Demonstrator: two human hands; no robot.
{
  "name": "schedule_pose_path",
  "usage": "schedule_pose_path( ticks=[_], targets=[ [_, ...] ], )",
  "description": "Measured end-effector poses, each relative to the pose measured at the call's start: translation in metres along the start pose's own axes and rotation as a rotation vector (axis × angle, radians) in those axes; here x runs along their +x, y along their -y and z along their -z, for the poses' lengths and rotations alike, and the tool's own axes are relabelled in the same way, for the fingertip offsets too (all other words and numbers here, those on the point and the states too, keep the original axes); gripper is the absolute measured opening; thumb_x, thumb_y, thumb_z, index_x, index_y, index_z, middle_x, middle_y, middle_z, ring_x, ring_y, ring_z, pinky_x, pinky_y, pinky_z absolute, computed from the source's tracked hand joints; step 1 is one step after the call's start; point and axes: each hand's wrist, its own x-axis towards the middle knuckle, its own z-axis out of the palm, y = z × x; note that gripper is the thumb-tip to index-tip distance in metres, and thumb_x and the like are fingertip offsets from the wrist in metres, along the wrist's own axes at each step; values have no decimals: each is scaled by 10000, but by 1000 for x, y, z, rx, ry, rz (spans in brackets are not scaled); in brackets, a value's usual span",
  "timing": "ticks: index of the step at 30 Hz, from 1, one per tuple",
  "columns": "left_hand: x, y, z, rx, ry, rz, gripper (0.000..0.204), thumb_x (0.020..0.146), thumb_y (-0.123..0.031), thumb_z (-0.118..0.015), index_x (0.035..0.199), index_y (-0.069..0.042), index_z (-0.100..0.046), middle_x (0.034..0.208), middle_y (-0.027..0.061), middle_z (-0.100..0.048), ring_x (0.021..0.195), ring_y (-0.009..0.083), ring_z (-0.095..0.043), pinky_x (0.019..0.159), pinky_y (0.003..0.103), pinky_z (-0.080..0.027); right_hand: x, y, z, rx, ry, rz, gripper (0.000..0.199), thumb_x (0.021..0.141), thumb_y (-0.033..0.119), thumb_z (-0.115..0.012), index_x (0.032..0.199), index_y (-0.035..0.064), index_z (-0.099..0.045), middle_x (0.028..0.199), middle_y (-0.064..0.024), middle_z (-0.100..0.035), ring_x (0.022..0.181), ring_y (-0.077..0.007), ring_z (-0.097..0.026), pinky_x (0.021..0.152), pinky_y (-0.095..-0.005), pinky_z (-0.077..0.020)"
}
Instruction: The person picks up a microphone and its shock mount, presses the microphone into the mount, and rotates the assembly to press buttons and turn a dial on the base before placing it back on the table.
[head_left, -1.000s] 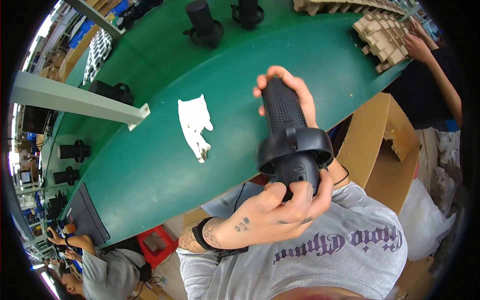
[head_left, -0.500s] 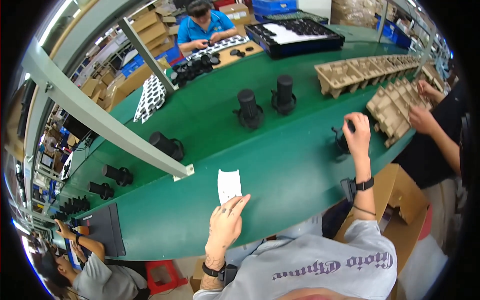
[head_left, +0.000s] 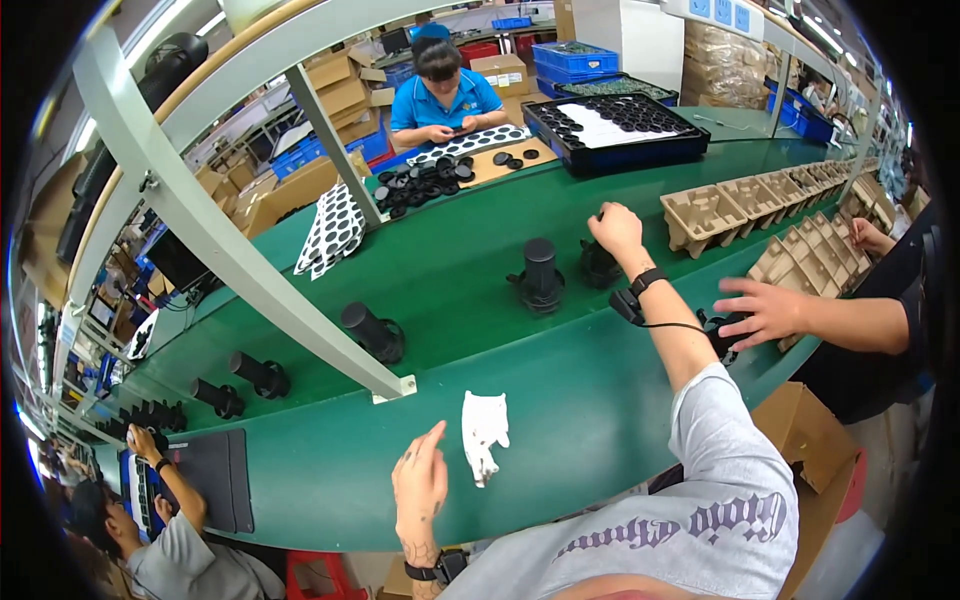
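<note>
My right hand [head_left: 617,232] reaches across the bench with its fingers closed round the top of a black cylindrical device [head_left: 600,268], whose ringed base shows below. Just left of it, another upright black cylinder [head_left: 540,270] stands in a ringed base. My left hand [head_left: 420,483] is held over the near side of the bench, fingers stretched out and holding nothing. Beside it lies a crumpled white cloth piece [head_left: 485,425], perhaps a glove. Under my right forearm, a black device [head_left: 722,335] is partly hidden by a co-worker's spread hand [head_left: 765,312].
More black cylinders [head_left: 372,332] line the green bench [head_left: 330,455] to the left. A slanted metal post [head_left: 250,270] meets it there. Brown moulded pulp trays [head_left: 815,255] are at right. Across sits a person in blue [head_left: 445,105], near a black tray [head_left: 620,135]. A dark mat [head_left: 210,480] lies at left.
My right hand has left the device at the right and moved left to a standing cylinder. My left hand has come off the white cloth. The co-worker's hand has moved from the pulp tray towards the right-hand device.
</note>
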Motion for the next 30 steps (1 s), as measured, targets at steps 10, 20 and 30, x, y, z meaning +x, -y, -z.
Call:
schedule_pose_path(
  ticks=[10,20,30],
  targets=[
    [0,54,63,75,-188,99,451,806,83,-494,1220,-73,-583,902,105,-654,751,232,-625,686,334,-499,-44,75,81,49,514,613,786,647,125,-687,1372,220,-401,1126,-170,-550,963,-357,-596,795,-416,-510],
    [24,7,26,-470,-67,175,413,911,-104,-546,1308,-10,-484,1103,130,-611,779,144,-612,634,253,-502,-125,64,85,753,263,399,491,807,141,-683,1260,134,-494,1156,-97,-529,820,-241,-642,713,-344,-542],
    [81,-90,-2,-597,64,-28,579,643,-150,-782,1145,-2,-532,1012,72,-571,894,149,-602,744,268,-518,-248,39,100,1964,521,-270,737,771,235,-714,1354,55,-300,1248,-249,-486,920,-307,-650,608,-348,-606]
  ],
)
